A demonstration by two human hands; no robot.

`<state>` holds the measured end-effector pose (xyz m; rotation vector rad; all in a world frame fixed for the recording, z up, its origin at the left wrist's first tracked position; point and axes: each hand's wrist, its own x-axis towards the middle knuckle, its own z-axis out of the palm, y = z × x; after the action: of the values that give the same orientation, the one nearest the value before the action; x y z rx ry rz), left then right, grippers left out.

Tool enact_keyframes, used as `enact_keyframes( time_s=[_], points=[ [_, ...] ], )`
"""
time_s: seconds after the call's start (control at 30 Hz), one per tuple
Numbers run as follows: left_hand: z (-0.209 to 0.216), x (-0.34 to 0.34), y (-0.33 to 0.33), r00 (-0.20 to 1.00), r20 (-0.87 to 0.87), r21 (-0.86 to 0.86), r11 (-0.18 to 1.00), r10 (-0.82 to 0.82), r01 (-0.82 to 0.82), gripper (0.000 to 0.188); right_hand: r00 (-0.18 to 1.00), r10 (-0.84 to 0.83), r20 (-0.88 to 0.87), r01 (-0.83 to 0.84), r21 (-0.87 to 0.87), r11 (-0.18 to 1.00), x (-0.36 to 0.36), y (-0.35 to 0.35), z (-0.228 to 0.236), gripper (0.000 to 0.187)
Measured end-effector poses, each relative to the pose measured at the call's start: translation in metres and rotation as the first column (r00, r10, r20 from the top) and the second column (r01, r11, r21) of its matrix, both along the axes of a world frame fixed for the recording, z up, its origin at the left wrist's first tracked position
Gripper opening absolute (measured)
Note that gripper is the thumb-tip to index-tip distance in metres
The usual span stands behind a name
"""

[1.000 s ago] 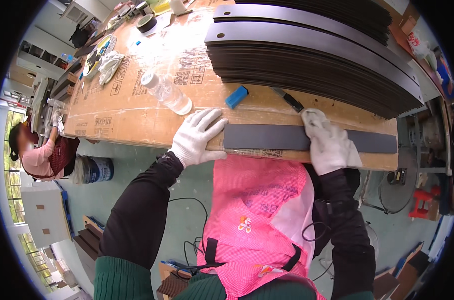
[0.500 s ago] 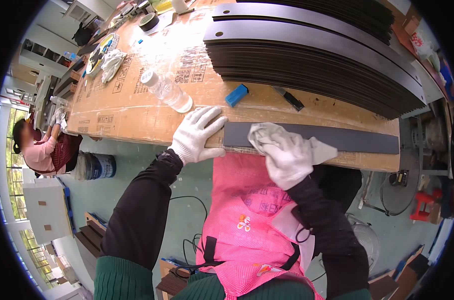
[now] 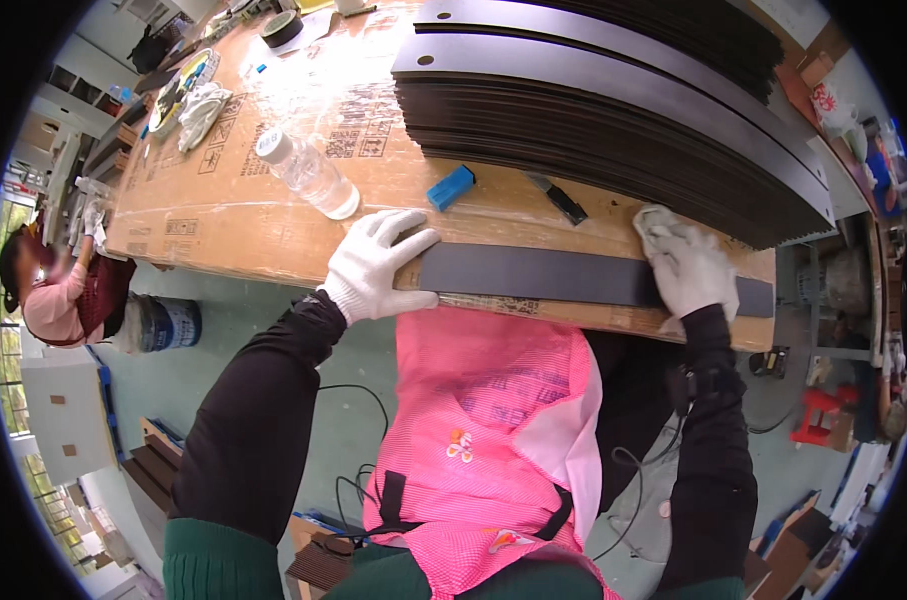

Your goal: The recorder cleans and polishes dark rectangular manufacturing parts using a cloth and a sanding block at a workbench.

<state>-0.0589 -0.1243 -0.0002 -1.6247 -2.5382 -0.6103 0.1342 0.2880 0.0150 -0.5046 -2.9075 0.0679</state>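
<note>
A long dark grey strip [image 3: 543,275] lies flat along the near edge of the cardboard-covered table [image 3: 263,220]. My left hand [image 3: 375,266], in a white knitted glove, rests at the strip's left end with thumb and fingers apart. Toward the strip's right end, my gloved right hand [image 3: 695,272] presses down over it, closed on a white cloth [image 3: 655,222] that bulges out past the fingertips. Behind the strip lie a small blue block [image 3: 451,188] and a black-handled knife [image 3: 559,198]. A clear bottle with a white cap [image 3: 308,175] stands beyond my left hand.
Tall stacks of similar dark strips [image 3: 603,130] fill the table's far right. A roll of tape [image 3: 281,29], a basket [image 3: 185,90] and a crumpled white glove [image 3: 203,115] lie at the back left. Another person [image 3: 58,290] works at the far left, near a bucket [image 3: 168,322].
My right hand has slid with the cloth rightward along the strip, from its middle to near its right end. The left hand stays at the left end. The view has shifted slightly.
</note>
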Motion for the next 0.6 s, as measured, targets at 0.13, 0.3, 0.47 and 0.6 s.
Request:
enact_keyframes(
  time_s=[0.13, 0.3, 0.47, 0.6],
  points=[
    [-0.006, -0.005, 0.002, 1.000, 0.016, -0.035, 0.999, -0.010, 0.010, 0.085, 0.924, 0.196, -0.329, -0.172, 0.100, 0.980, -0.042, -0.005, 0.013, 0.023],
    [-0.001, -0.021, 0.006, 0.982, -0.054, -0.154, 0.973, -0.181, 0.171, 0.098, 0.999, -0.024, -0.022, 0.023, -0.039, 0.999, -0.123, -0.082, -0.012, 0.032],
    [-0.008, -0.024, 0.008, 0.978, -0.038, -0.138, 0.970, -0.207, 0.200, 0.095, 0.994, -0.107, -0.001, 0.106, -0.129, 0.986, -0.120, -0.090, -0.034, 0.027],
    [-0.007, -0.027, 0.007, 0.980, 0.001, -0.143, 0.970, -0.197, 0.195, 0.095, 0.972, -0.010, -0.234, -0.120, -0.537, 0.835, -0.077, -0.095, -0.010, 0.020]
  ],
)
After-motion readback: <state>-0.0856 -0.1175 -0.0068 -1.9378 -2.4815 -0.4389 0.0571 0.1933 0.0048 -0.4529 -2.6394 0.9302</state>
